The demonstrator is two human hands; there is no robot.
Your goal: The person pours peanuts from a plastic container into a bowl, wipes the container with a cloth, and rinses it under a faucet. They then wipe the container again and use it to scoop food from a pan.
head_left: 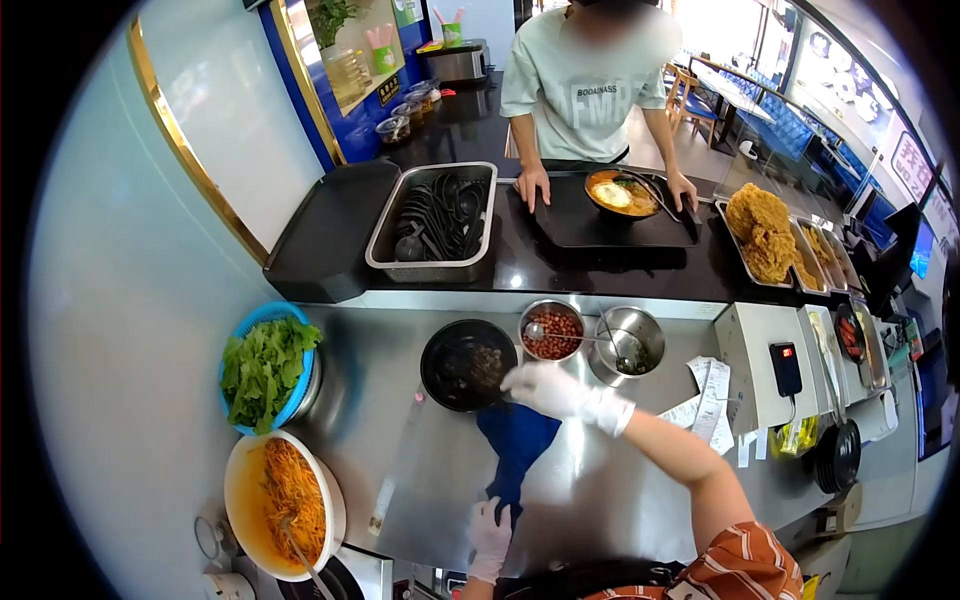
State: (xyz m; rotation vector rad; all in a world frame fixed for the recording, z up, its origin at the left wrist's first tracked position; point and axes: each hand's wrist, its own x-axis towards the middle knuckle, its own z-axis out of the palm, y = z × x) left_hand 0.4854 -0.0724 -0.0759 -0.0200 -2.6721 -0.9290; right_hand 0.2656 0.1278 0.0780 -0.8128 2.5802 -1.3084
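Observation:
On the steel counter stands a black bowl [468, 365] with some dark brown food in its bottom. My right hand [550, 390], in a white glove, is at the bowl's right edge; its fingers look drawn together, and anything between them is too small to make out. A dark blue cloth [518, 440] lies just below the bowl. My left hand [490, 537], also gloved, is closed on the cloth's lower end. Right of the bowl are a metal pot of red-brown nuts or beans [552, 331] with a spoon and a metal pot of chopped greens [627, 346] with a spoon.
Leafy greens [268, 365] fill a blue basket at the left, above a white tub of shredded carrot [290, 500]. Across the raised shelf, a person [585, 90] holds a black tray [615, 232] bearing a soup bowl. Black spoons [440, 215], fried food [762, 232] and receipts [705, 400] are around.

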